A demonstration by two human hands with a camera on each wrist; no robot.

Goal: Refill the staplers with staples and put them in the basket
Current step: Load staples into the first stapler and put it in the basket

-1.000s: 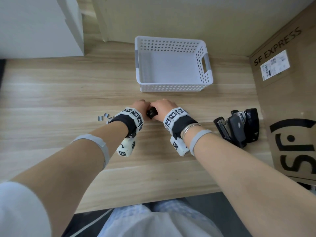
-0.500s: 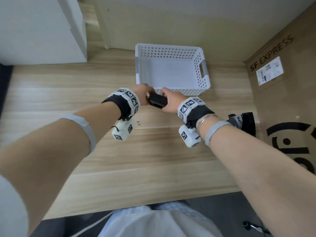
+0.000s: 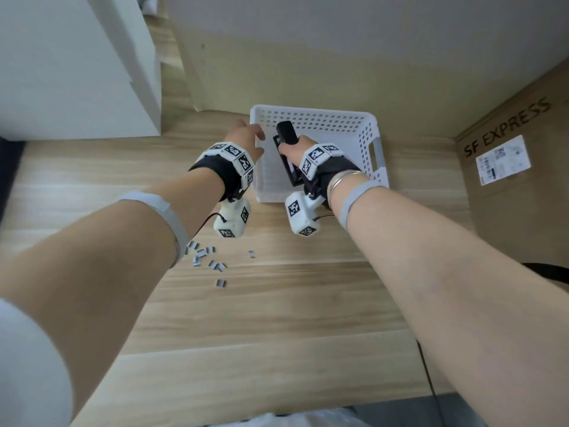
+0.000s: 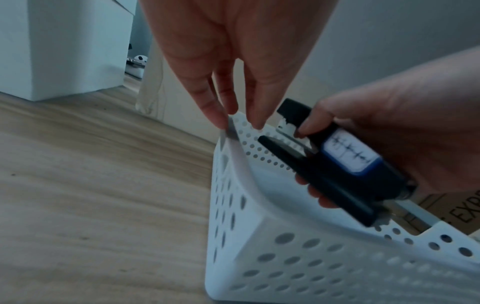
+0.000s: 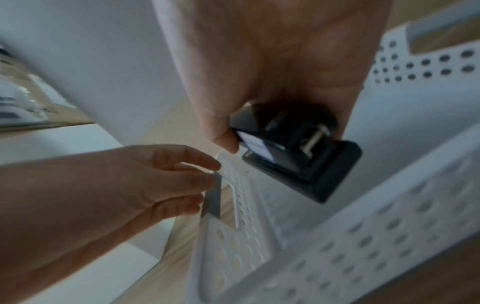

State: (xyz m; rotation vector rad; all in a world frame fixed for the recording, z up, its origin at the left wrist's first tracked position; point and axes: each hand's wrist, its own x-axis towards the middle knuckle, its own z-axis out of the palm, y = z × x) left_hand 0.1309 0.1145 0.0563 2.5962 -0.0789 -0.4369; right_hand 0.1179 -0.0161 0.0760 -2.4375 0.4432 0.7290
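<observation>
My right hand (image 3: 295,149) grips a black stapler (image 3: 286,140) and holds it above the inside of the white perforated basket (image 3: 366,140). The stapler (image 4: 337,164) carries a white and blue label, and its base (image 5: 306,164) points down into the basket (image 5: 337,246). My left hand (image 3: 246,134) hangs over the basket's left rim (image 4: 233,131) with fingers loosely extended and nothing in them. Several loose staple strips (image 3: 206,260) lie on the wooden table behind my left wrist.
A large cardboard box (image 3: 517,167) marked SF EXPRESS stands at the right. A white cabinet (image 3: 77,72) stands at the back left, with a wall behind the basket. A dark object (image 3: 551,272) shows past my right forearm.
Both hands have moved forward from the table's middle to the basket. The left hand has let go of the stapler, which the right hand now holds alone above the basket.
</observation>
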